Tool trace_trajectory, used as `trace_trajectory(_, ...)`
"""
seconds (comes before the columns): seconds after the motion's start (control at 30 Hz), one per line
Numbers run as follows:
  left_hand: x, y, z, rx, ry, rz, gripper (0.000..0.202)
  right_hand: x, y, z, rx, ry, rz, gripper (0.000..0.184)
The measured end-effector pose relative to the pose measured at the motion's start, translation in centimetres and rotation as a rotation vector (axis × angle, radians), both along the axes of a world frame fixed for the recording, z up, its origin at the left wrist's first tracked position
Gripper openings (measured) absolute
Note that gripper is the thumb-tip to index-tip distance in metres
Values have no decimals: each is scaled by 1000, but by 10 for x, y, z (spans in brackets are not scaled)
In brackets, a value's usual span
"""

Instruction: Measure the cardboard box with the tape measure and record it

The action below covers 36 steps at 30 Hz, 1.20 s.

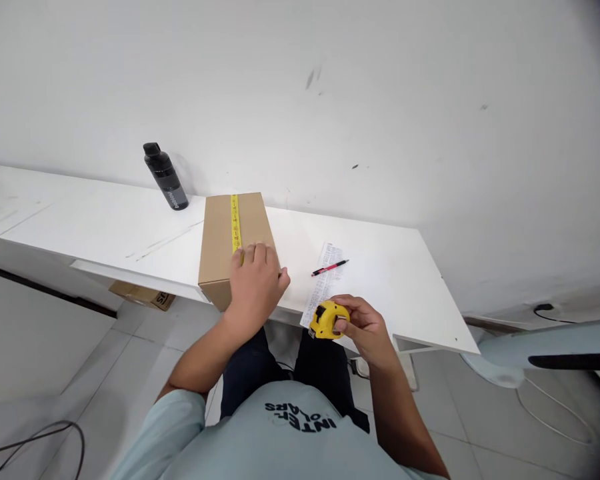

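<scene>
"What are the hands doing?"

"The left hand [255, 283] lies palm down on the near right part of the cardboard box [217, 233], fingertips at a yellow printed strip [235, 217], thumb out by the box's right edge; whether it pinches anything I cannot tell. The right hand [367, 327] grasps a yellow tape measure [330, 312], thumb on one side, fingers curled around the other."

"Where is the tape measure, exactly?"

"At the near edge of the white tabletop [390, 267], right of the box and well apart from it; it shows against the near end of a sheet of paper [316, 290], but whether it touches the paper I cannot tell."

"And the box?"

"It sits closed on the tabletop, reaching from close to the far edge to the near edge; the strip runs down its top from the far side and passes out of sight at the left hand's fingers."

"What else is there?"

"The paper lies between the box and the tabletop's right edge, its lines too small to read; a red and black pen [330, 268] rests across it; a dark bottle [166, 175] stands by the far edge, just left of the box; a brown carton [140, 293] shows below the near edge, further left; behind the far edge rises a white wall [390, 100], marked with dark scuffs."
</scene>
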<state>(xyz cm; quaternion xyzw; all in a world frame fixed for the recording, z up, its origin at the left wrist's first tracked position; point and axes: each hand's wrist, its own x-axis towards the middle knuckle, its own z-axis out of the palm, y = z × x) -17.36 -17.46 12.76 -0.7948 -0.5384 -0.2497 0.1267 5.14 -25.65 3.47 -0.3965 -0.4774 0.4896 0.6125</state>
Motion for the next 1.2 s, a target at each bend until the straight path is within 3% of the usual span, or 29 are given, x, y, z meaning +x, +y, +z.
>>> trace_trajectory(0.1,-29,-10,0,3,-6,-138,43,8,-1,-3,-29,-7,-39,33)
trace_trajectory(0.2,-76,-17,-2,-36,-84,-233,45,15,-1,-5,-43,21,-73,33)
trace_trajectory(0.33,-137,-14,-12,-38,-199,-129,48,19,-1,-8,-61,22,-93,34)
trace_trajectory(0.47,-164,-5,-24,28,-354,-9,46,19,-1,-14,-63,10,-64,34)
trace_trajectory(0.57,-163,1,-31,64,-450,-46,43,15,1,-14,-51,8,-46,33)
trace_trajectory(0.67,-147,1,-38,120,-446,-88,36,5,6,-4,-19,18,-4,33)
trace_trajectory(0.83,-92,-35,-51,336,-399,-93,41,-27,15,27,118,2,45,35)
trace_trajectory(1.0,-48,-74,-62,318,-302,-490,41,-48,22,40,163,-26,152,37)
trace_trajectory(1.2,-52,-65,-60,357,-253,-556,39,-56,20,31,169,-31,120,35)
